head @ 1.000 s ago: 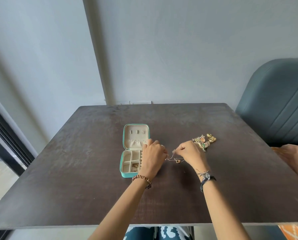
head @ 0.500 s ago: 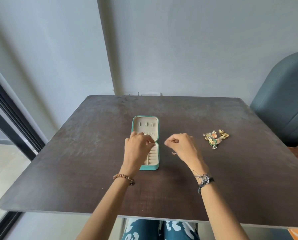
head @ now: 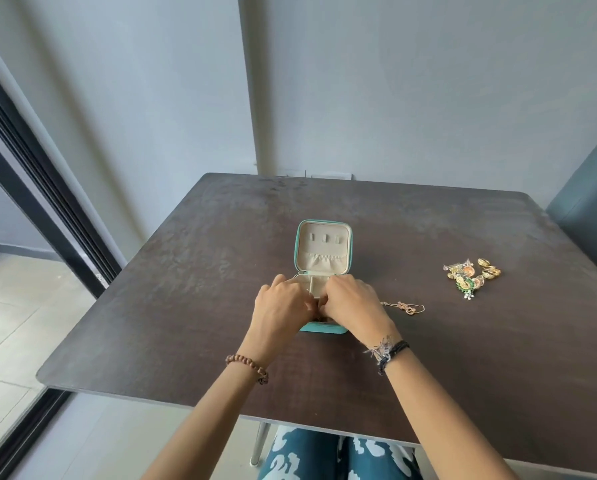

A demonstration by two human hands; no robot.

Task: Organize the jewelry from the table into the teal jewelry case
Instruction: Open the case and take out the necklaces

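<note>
Teal jewelry case sits open on the dark table, lid laid back flat on the far side, cream lining up. The lid has three small tabs in a row and a gathered pocket below them.

Both hands are over the case's tray half, covering most of it. Left hand is on the case's left part, right hand on its right part, knuckles up, fingers curled down into the compartments. The fingertips meet near the tray's middle. Fingertips are hidden, so I cannot tell whether either hand grips anything. Only one far compartment of the tray shows between the hands; contents are not readable.

A thin gold chain lies on the table just right of the case, next to the right wrist, apart from the tray. Pile of loose jewelry is further right of the case, well apart: gold pieces, one green, some orange.

Beaded bracelet on the left wrist, dark cord bands on the right. Grey-blue chair back is far right of the case, past the table edge.
</note>
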